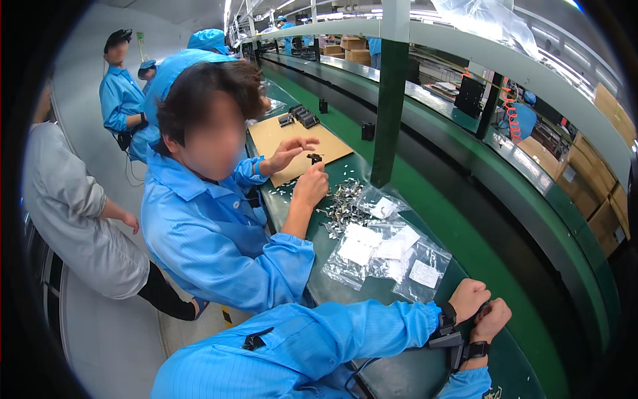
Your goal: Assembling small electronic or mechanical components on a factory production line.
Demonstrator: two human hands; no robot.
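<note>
My left hand [468, 298] is curled into a fist over the green worktop, a black band at its wrist. Right beside it, my right hand [491, 320] is also closed, with a dark band and a grey device [456, 350] near the wrists. No object shows in either fist. Closest to them lie clear plastic bags [424, 274] with white labels or papers. Beyond the bags is a heap of small metal parts [347, 203]. A co-worker's hands [311, 186] handle a small black part [314, 158] over a cardboard sheet [339, 150].
The co-worker in blue [219, 233] sits close on my left. Black moulded parts [304, 116] lie on the cardboard's far end. A green and white post [391, 113] rises from the bench, beside a dark conveyor belt [458, 199]. Another person in grey [80, 206] stands behind.
</note>
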